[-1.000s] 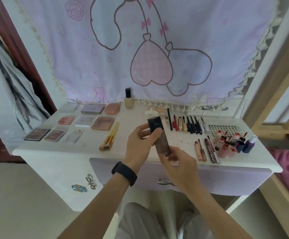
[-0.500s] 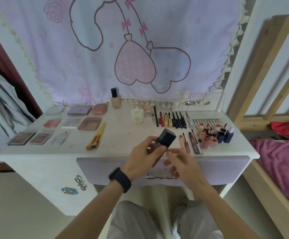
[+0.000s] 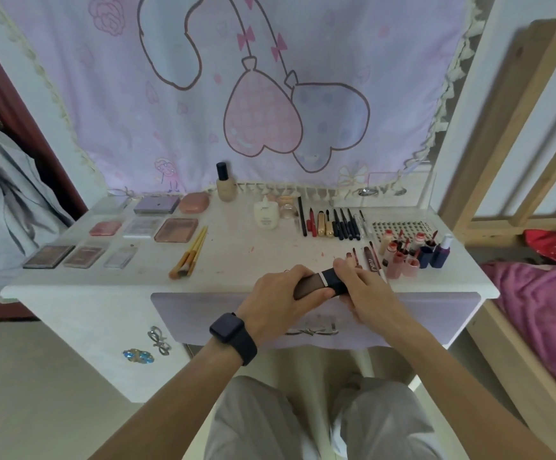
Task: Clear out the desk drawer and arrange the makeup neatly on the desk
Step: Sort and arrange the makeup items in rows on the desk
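Brown makeup bottle (image 3: 313, 287) lies level: left hand (image 3: 278, 302) wraps its body, right hand (image 3: 367, 295) clasps the black cap (image 3: 333, 282), likely checking closure.

dark bottle (image 3: 313, 287): base end hidden under the curled fingers of the left hand (image 3: 279, 303); cap end largely covered by the right hand (image 3: 367, 298); label not readable.
drawer handle (image 3: 313, 332): partly behind the hands.
lip tubes (image 3: 402, 257): crowded and overlapping; count and print too small to tell.
clear jar (image 3: 286, 210): blurred; contents cannot be told.
wall hanging (image 3: 270, 111): drawing cut off by the top edge.
grey garment (image 3: 1, 180): cut off by the left edge.
pink bedding (image 3: 542, 293): cut off by the right edge.
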A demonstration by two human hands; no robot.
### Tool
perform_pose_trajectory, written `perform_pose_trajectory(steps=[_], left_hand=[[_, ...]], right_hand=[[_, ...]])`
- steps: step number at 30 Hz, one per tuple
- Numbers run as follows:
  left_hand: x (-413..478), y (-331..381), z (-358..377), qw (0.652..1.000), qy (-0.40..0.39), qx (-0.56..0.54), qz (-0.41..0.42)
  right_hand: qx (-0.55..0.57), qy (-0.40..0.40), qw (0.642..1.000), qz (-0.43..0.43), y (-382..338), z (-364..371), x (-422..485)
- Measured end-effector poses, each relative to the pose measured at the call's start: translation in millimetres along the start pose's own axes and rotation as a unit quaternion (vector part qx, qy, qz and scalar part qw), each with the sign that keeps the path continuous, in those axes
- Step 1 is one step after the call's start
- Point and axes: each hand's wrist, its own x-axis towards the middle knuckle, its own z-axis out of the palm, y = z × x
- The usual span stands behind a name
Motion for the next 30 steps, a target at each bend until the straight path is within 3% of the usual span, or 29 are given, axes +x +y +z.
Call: perform_pose_trajectory(steps=[9, 13, 16, 19, 22, 25, 28, 30], left_hand=[[-3.5, -2.6, -11.6, 0.999, -0.016, 0.027, 0.035], [-5.1, -1.7, -10.4, 0.999, -0.013, 0.024, 0.038], [-10.2, -9.3, -20.2, 0.998, -0.005, -0.062, -0.007], [-18.1, -26.3, -35.7, 0.985, 0.037, -0.159, -0.062], [-15.8, -29.9, -39.6, 0.951, 0.089, -0.28, -0.1], [-13.3, -20.2, -37.4, 0.905, 0.092, -0.396, -0.122], [-16.1, -18.4, -33.7, 0.859, 0.074, -0.492, -0.118], [-15.3, -17.9, -33.4, 0.83, 0.063, -0.542, -0.113]], right_hand=[[-0.107, 0.008, 0.99, -0.086, -2.6, -6.5, 0.3], [-0.148, 0.049, 0.982, -0.106, -6.8, 1.7, 2.0], [-0.107, 0.141, 0.981, -0.085, -9.9, -16.0, 6.4], [0.035, 0.223, 0.974, -0.022, -17.4, -48.1, 14.7], [0.239, 0.123, 0.963, 0.003, -24.0, -38.9, 14.4], [0.456, -0.046, 0.887, 0.054, -23.8, -21.6, 5.8], [0.529, -0.188, 0.826, 0.045, -17.7, -18.7, -3.6], [0.551, -0.236, 0.799, 0.032, -13.6, -18.6, -7.4]])
